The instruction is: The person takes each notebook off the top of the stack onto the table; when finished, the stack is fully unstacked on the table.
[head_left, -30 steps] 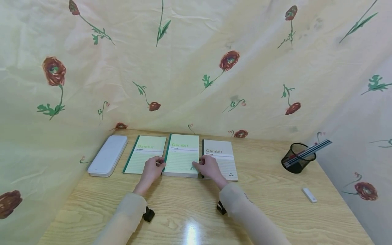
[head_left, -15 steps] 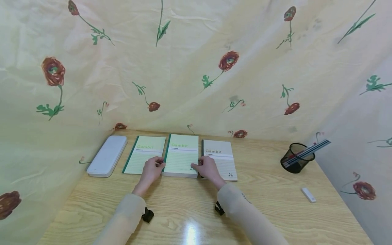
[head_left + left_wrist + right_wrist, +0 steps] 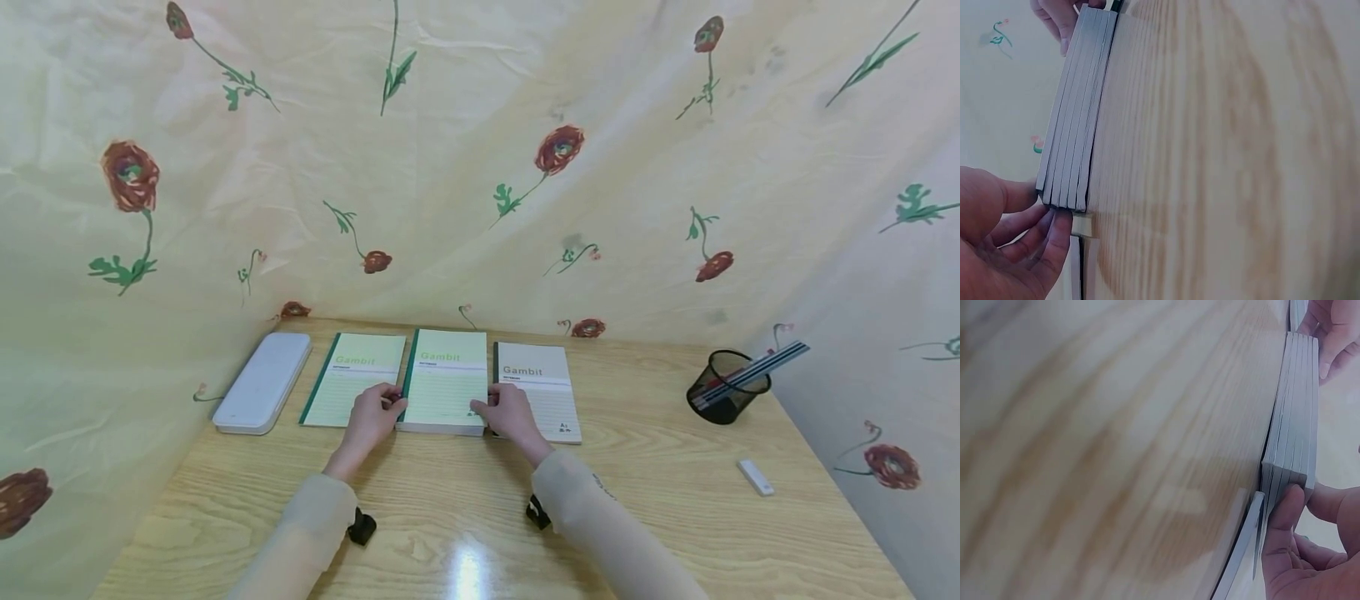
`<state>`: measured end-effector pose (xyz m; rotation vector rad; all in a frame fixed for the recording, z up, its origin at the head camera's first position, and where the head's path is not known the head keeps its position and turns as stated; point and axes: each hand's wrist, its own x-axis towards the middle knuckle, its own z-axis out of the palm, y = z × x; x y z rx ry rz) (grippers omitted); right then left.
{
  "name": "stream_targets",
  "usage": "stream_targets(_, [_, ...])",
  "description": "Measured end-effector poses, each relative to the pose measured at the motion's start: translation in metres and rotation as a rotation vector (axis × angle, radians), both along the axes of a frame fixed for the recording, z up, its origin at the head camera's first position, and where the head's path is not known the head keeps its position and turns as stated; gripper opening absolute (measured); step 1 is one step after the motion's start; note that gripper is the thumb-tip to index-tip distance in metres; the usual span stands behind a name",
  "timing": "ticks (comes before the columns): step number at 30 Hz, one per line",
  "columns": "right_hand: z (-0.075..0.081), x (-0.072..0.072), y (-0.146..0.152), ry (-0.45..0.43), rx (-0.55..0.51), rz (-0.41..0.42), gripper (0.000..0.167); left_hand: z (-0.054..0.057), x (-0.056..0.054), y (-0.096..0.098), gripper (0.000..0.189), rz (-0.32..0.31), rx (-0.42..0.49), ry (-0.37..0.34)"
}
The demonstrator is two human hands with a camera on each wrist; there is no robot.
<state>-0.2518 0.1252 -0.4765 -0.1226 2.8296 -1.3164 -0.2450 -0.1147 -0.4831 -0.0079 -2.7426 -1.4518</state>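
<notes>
A neat stack of green-spined Gambit notebooks (image 3: 447,367) lies at the middle of the table's far side, its several page edges showing in the left wrist view. My left hand (image 3: 372,417) holds its left edge, thumb at the top cover and fingers against the spine side. On the opposite edge, my right hand (image 3: 513,412) grips the stack with its thumb over the cover's lower right corner and fingers along the side. Another green Gambit notebook (image 3: 360,367) lies to the left, partly covered by my left hand. To the right is a dark-spined Gambit notebook (image 3: 540,379), overlapped by my right hand.
A long white case (image 3: 264,382) lies at the far left. On the right stand a black mesh pen holder (image 3: 726,404) with striped pencils and, nearer, a small white eraser-like block (image 3: 755,477). Flower-patterned cloth (image 3: 450,167) hangs behind the wooden table (image 3: 450,508).
Both hands stay at the sides of the notebook stack, with only a very slight shift. The view has drifted a little; the other things lie as before.
</notes>
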Motion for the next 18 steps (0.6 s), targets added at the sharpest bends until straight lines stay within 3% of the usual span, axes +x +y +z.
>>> stream_targets(9, [0.006, 0.003, 0.004, -0.014, -0.003, -0.029, 0.018, -0.001, 0.001, -0.001, 0.028, -0.008, -0.007, 0.005])
stream_targets(18, [0.011, 0.003, 0.009, -0.062, -0.021, -0.099, 0.032, -0.001, 0.001, -0.002, 0.028, -0.011, 0.006, -0.001])
